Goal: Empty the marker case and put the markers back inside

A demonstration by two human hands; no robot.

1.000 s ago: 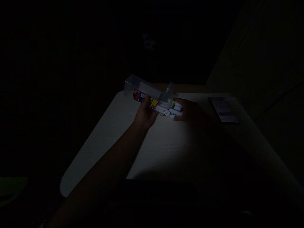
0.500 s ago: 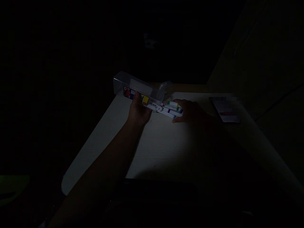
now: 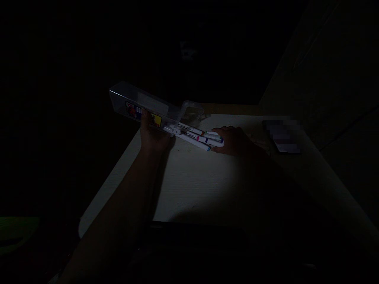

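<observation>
A clear plastic box (image 3: 142,103) with a coloured label is tilted over the left part of the table, its mouth facing right and its lid (image 3: 192,112) swung up. My left hand (image 3: 155,136) is closed around the box from below, thumb over the label. Several white markers (image 3: 197,138) with coloured bands stick out of the mouth. At their right ends is my right hand (image 3: 232,141), fingers curled around some of them. Part of the markers is hidden by that hand and by the box.
A pale wooden table (image 3: 192,173) lies beneath, much of it in shadow. On its right side is a flat dark phone-like object (image 3: 282,136), partly blurred. Something green (image 3: 17,232) shows at the lower left. The surroundings are very dark.
My left hand has drawn the box to the left, away from my right hand. The markers now reach farther out of the mouth. My right hand has barely shifted.
</observation>
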